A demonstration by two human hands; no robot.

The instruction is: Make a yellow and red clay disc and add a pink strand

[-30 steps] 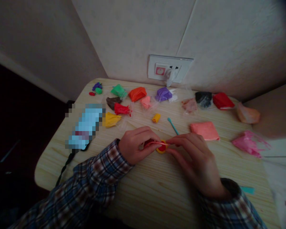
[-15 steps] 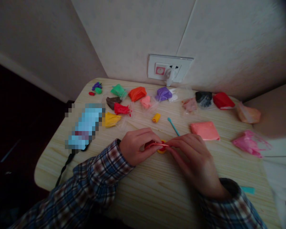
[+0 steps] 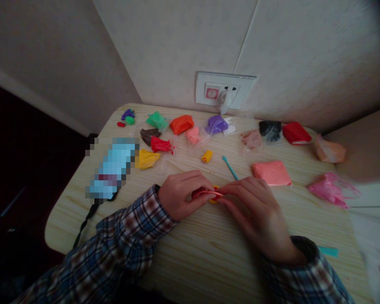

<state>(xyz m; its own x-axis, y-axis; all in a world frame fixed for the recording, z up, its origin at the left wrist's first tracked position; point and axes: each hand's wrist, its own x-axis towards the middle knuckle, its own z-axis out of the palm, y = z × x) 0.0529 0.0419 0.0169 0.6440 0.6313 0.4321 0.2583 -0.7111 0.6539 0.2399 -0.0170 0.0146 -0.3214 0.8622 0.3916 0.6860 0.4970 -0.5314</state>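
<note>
Between my two hands stretches a thin strip of pink clay (image 3: 210, 192). My left hand (image 3: 184, 195) pinches its left part between thumb and fingers, with something reddish partly hidden in the palm side. The fingertips of my right hand (image 3: 256, 211) are closed at the strip's right end. Just behind and below the strip shows a small round yellow-and-red clay piece (image 3: 214, 200), mostly covered by my fingers. A yellow clay roll (image 3: 207, 156) with small red marks lies beyond my hands, and a teal modelling tool (image 3: 229, 167) lies beside it.
Bags of coloured clay stand along the back, among them orange (image 3: 182, 124), purple (image 3: 217, 124), black (image 3: 270, 130) and red (image 3: 297, 133). A salmon clay block (image 3: 271, 173) and pink bag (image 3: 327, 189) lie right. A phone (image 3: 114, 169) with a cable lies left; small clay fruits (image 3: 128, 115) behind.
The strip between my fingers has bowed slightly, and my right fingertips have shifted a little left. Both hands otherwise hold nearly the same place.
</note>
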